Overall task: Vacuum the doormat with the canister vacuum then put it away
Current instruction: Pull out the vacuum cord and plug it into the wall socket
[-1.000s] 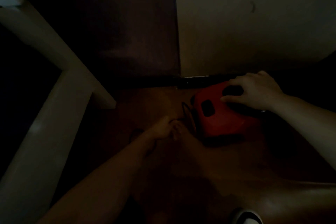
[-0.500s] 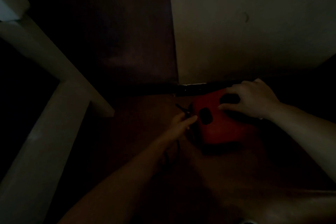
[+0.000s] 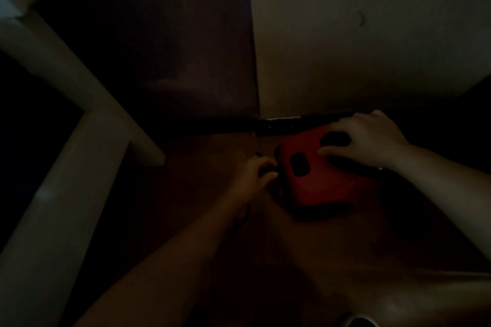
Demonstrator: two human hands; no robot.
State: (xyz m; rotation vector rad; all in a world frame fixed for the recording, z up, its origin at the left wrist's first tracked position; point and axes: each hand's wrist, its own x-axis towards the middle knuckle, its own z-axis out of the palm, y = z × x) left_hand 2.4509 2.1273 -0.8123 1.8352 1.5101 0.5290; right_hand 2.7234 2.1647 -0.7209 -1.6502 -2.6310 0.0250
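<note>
My left grip (image 3: 253, 176) has reached farther, up to the left end of the red canister vacuum (image 3: 318, 180). Its fingers are curled; whether they pinch anything I cannot tell. My right grip (image 3: 369, 141) rests spread on the smooth, rounded shell. The vacuum sits on the wooden floor (image 3: 332, 260) by the wall (image 3: 372, 48), likely being stowed.

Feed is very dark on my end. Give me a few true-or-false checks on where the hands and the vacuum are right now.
1. The right hand rests on top of the red vacuum. True.
2. The vacuum is lifted off the ground. False: it sits on the wooden floor beside the wall.
3. The left hand is at one end of the vacuum. True.
4. The left hand holds the white frame. False: the frame stands apart, untouched.
</note>
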